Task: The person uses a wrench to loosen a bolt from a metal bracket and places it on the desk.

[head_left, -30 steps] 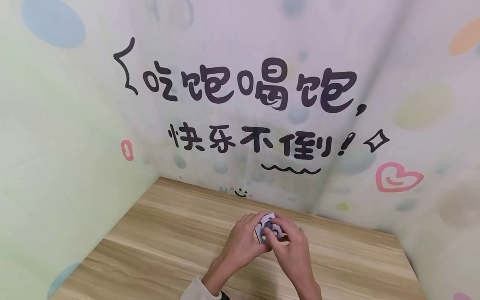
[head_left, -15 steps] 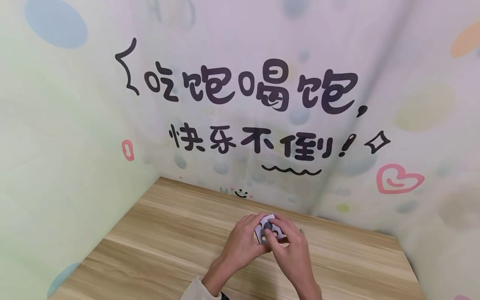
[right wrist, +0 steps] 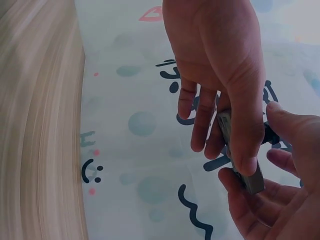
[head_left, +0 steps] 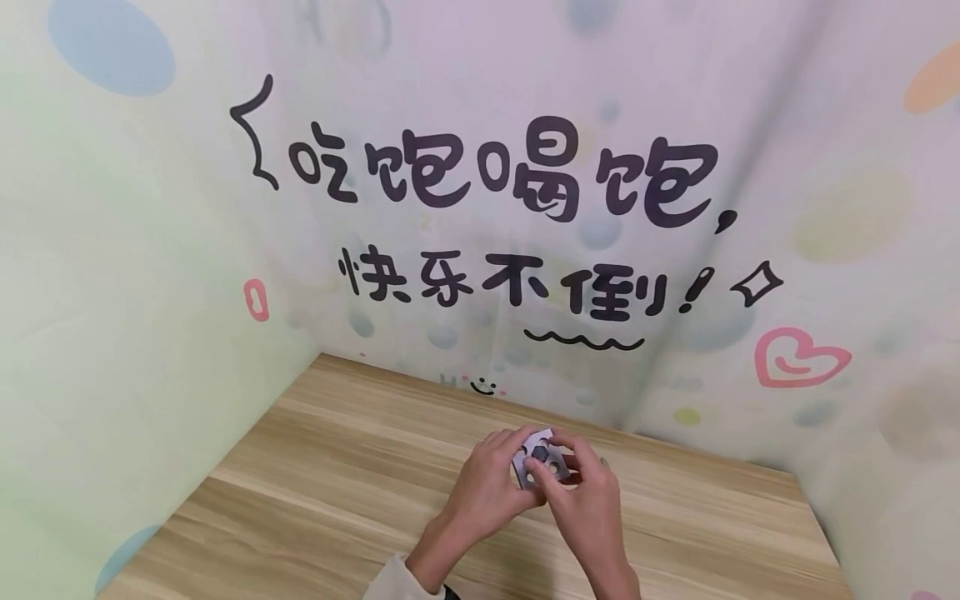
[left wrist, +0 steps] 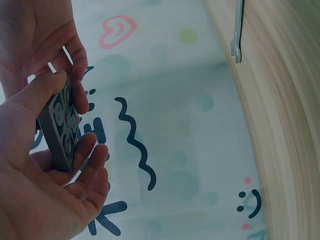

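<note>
Between both hands, above the table, a pale grey square plate (head_left: 553, 454) with several round holes stands tilted. From its middle projects a dark hexagonal piece (head_left: 540, 453), a bolt head or nut; which one I cannot tell. My left hand (head_left: 483, 483) grips the plate's left side, its thumb along the edge in the left wrist view, where raised rings show on the plate's patterned face (left wrist: 67, 117). My right hand (head_left: 588, 500) holds the plate's right side, thumb at the hexagonal piece and index finger by the upper corner. Some right fingertips are hidden behind the plate.
An open-ended spanner (left wrist: 237, 42) lies on the wood-grain table (head_left: 300, 467), seen in the left wrist view. A printed wall cloth (head_left: 450, 67) with black lettering rises along the table's back and sides.
My right index finger has come off the hexagonal piece toward the plate's upper corner, so more of the piece shows. Plate and hands have shifted slightly right; the left hand keeps its grip.
</note>
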The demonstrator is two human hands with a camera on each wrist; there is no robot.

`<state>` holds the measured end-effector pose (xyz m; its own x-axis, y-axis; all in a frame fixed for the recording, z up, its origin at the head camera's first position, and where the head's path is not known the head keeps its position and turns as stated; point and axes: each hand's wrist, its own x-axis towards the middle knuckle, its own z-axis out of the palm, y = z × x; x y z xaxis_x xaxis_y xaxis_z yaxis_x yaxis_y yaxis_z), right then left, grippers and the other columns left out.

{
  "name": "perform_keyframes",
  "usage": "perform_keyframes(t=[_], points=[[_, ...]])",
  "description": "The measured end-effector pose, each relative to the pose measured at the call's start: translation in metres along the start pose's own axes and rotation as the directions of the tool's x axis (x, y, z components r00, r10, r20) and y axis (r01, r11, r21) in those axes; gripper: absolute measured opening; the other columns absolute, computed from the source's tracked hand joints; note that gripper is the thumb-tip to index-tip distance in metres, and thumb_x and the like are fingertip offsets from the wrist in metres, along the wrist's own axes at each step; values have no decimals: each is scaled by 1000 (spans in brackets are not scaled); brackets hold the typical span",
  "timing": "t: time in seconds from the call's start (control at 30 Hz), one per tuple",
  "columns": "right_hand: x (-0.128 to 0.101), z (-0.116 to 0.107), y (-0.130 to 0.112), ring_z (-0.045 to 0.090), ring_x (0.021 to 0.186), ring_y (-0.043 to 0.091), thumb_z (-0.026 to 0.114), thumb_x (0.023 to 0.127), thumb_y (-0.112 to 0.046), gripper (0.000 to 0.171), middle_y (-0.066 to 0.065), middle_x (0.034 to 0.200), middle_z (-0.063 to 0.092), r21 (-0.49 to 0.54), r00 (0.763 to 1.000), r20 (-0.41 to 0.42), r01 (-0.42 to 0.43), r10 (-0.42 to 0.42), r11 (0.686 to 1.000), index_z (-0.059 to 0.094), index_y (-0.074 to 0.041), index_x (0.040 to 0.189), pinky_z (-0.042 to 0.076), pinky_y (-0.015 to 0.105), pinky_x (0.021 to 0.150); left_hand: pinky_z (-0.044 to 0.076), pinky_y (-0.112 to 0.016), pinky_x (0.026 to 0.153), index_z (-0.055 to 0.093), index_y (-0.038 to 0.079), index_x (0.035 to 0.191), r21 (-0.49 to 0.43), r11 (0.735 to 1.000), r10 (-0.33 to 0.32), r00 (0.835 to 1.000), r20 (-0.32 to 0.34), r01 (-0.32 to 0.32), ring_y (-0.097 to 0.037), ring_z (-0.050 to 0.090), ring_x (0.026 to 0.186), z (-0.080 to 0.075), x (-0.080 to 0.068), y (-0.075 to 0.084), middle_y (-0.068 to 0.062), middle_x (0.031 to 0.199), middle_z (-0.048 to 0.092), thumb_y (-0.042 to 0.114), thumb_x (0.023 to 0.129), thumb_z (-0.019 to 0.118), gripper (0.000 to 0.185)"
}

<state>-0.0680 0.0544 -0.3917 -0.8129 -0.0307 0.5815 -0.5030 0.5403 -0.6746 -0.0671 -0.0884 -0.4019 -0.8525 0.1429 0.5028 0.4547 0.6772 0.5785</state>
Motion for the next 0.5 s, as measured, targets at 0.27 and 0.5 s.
perform_keyframes(t=[0.27,0.5], points=[[0,0,-2,65,76,14,87,73,-12,25,6,114,72,3,1000,-15,-13,13,1000,70,-13,91,56,23,62,50,-32,86,61,16,128,9,1000,0,1000,9,0,-14,60,100,0,0,1,1,111,68,30,73,85,62],[-1,-1,-2,67,82,16,84,77,-11,20,8,115,71,10,1000,6,-5,4,1000,73,-12,93,55,22,61,50,-30,84,62,17,126,19,999,34,999,-31,-33,-13,61,97,0,1,0,2,108,69,29,70,85,62]])
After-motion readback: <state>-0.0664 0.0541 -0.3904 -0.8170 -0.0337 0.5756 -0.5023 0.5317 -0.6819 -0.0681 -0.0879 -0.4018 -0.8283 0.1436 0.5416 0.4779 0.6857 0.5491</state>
